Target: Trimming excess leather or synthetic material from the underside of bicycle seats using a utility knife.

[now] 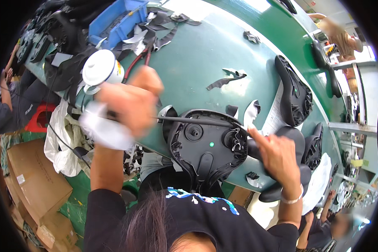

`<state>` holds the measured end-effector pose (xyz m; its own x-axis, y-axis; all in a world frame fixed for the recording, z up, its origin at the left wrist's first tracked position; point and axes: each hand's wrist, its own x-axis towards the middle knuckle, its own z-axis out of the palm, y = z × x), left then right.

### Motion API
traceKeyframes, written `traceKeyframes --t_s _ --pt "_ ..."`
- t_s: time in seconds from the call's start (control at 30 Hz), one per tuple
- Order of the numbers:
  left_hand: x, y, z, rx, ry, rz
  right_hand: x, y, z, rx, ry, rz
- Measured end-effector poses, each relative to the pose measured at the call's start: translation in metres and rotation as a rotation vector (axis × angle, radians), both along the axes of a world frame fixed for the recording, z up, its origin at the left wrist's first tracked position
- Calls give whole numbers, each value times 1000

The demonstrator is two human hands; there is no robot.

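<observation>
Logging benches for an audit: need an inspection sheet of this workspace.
Surface: glossy teal-green tabletop, littered.
Job items: black plastic saddle, underside up at the table edge; long thin black rod over it.
Clutter: thin dark scraps, white lidded mug, blue plastic bin, red-handled tool.
Grips: left grip blurred, closed on the rod; right grip, index finger at the saddle's rim.
Cables: thin black cable left of the table.
Surroundings: brown cardboard boxes, red plastic stool, other people.
</observation>
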<state>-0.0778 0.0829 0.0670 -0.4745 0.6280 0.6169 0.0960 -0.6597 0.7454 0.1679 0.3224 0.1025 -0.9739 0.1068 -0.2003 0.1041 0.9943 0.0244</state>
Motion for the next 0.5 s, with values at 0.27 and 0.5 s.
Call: traceKeyframes --t_s 0.27,0.5 --pt "8 67 -16 -851 1163 116 20 -35 4 -3 17 -239" --pt "35 115 -36 -710 -183 -439 33 -39 -13 -4 -2 -167"
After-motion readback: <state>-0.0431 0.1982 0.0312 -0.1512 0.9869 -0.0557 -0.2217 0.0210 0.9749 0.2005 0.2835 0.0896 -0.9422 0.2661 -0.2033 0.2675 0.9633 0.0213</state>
